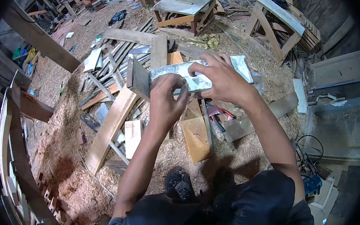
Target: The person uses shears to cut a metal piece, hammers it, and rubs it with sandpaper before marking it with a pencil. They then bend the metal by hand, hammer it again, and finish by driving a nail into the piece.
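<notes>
Both the left hand (168, 97) beside a wooden board (137, 78) and the right hand (223, 78) have fingers grasping a whitish panel (241, 68).

Holding up a pale board (240, 67) over a floor (73, 180) strewn with wood shavings

Curling the right hand (224, 78) over the board, with a finger bent onto its whitish face. Bending the left hand (168, 92) close to the other end, thumb and fingers drawn near each other, just beside an upright wooden piece (138, 78); too hidden to tell its exact grip. Below, in the middle of the floor: a yellowish block (196, 141) and, just beside it, a tool with red and blue handles (218, 123). To the left, a long plank (111, 130) lying slantwise near heaped thin strips (113, 69). Towards the far edge, a low white-topped table (180, 3). Near the lower right corner, a blue tool (312, 184) beside black cable (316, 147)
</notes>
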`<state>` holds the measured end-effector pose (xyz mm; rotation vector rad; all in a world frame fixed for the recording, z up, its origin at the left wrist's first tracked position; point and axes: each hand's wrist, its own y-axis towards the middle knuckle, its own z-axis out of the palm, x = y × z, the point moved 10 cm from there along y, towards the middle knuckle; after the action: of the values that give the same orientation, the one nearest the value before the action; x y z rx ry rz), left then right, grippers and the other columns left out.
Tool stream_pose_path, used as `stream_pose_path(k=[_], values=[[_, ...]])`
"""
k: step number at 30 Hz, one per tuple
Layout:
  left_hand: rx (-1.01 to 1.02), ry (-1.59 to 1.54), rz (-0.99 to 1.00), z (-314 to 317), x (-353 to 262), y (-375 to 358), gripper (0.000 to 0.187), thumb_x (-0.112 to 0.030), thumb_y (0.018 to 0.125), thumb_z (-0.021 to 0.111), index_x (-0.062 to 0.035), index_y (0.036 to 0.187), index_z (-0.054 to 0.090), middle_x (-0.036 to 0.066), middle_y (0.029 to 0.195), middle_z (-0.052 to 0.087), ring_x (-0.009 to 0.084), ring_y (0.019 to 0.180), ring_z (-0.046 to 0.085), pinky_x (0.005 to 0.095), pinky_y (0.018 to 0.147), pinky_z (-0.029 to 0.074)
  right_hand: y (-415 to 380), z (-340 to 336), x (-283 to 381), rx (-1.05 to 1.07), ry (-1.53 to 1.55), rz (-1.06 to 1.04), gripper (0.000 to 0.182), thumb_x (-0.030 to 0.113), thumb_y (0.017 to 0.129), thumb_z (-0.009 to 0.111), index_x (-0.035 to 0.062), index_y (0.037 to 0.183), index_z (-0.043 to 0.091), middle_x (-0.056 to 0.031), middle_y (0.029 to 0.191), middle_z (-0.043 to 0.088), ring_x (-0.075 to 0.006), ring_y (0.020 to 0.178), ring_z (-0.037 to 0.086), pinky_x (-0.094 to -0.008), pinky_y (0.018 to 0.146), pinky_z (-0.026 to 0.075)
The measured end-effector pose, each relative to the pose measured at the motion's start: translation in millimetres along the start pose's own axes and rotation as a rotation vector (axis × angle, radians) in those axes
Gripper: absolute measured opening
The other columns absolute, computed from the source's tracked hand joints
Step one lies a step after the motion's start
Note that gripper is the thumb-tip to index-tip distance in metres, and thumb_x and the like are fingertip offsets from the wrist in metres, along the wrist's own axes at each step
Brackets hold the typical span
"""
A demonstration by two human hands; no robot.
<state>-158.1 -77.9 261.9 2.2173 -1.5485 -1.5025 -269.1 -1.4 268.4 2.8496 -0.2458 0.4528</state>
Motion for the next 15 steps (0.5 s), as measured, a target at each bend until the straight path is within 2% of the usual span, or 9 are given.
stream_pose_path(k=[2,5,6,9,10,13,14,15], values=[[-0.04,-0.134,-0.043,-1,11,-5,0.012,-0.002,0.085,0.073,0.0012,0.088,0.062,0.01,0.09,0.07,0.0173,0.084,0.068,0.0306,0.074,0.054,1,1,1,0.064,0.023,0.056,0.06,0.024,0.065,0.088,0.0172,0.118,0.06,-0.0183,0.135,0.052,-0.0394,0.136,0.041,-0.0513,0.114,0.027],[-0.045,-0.171,-0.069,-7,14,-8,0.013,0.002,0.085,0.073,0.0011,0.086,0.06,0.01,0.09,0.072,0.0134,0.084,0.068,0.0294,0.073,0.056,-1,11,1,-0.029,0.03,0.034,0.064,0.023,0.062,0.088,0.019,0.12,0.061,-0.0191,0.134,0.052,-0.0391,0.133,0.044,-0.0496,0.112,0.029],[-0.075,-0.185,-0.096,-10,17,-9,0.015,0.004,0.084,0.074,0.0006,0.084,0.059,0.012,0.089,0.073,0.0137,0.084,0.069,0.0287,0.073,0.056,-2,10,5,-0.077,0.018,0.026,0.065,0.021,0.066,0.087,0.0229,0.126,0.06,-0.0185,0.127,0.054,-0.0366,0.126,0.05,-0.0498,0.107,0.031],[-0.072,-0.392,-0.314,-14,38,-9,0.017,0.005,0.084,0.075,0.001,0.083,0.058,0.014,0.09,0.073,0.0138,0.084,0.069,0.0271,0.074,0.057,0,11,10,-0.097,0.0,0.027,0.065,0.022,0.066,0.087,0.0232,0.126,0.06,-0.0195,0.128,0.054,-0.0368,0.127,0.05,-0.0498,0.107,0.032],[-0.094,-0.479,-0.373,-16,39,-10,0.013,0.003,0.086,0.074,0.0034,0.092,0.063,0.016,0.093,0.074,0.0144,0.085,0.07,0.0259,0.075,0.057,1,12,11,-0.093,-0.004,0.025,0.065,0.022,0.066,0.087,0.0233,0.126,0.06,-0.0197,0.128,0.054,-0.0367,0.127,0.05,-0.0498,0.107,0.032],[-0.123,-0.574,-0.283,-24,21,-10,0.018,0.001,0.088,0.073,0.005,0.105,0.066,0.015,0.094,0.074,0.015,0.087,0.07,0.0266,0.076,0.057,4,14,14,-0.089,-0.009,0.031,0.065,0.021,0.067,0.087,0.0233,0.126,0.06,-0.0201,0.128,0.054,-0.0364,0.128,0.05,-0.0499,0.107,0.032],[-0.092,-0.357,-0.236,-25,24,-15,0.024,-0.001,0.09,0.071,0.0043,0.113,0.067,0.014,0.094,0.074,0.0152,0.089,0.07,0.0276,0.078,0.056,4,16,14,-0.091,-0.003,0.033,0.065,0.02,0.067,0.087,0.0232,0.126,0.06,-0.02,0.128,0.054,-0.0364,0.128,0.049,-0.05,0.107,0.031],[-0.089,-0.375,-0.252,-24,25,-16,0.023,-0.002,0.09,0.071,0.0043,0.112,0.068,0.013,0.095,0.074,0.015,0.089,0.07,0.0277,0.079,0.056,4,18,14,-0.092,0.004,0.035,0.065,0.02,0.067,0.086,0.0231,0.126,0.06,-0.0199,0.128,0.054,-0.0363,0.128,0.049,-0.0501,0.107,0.031]])
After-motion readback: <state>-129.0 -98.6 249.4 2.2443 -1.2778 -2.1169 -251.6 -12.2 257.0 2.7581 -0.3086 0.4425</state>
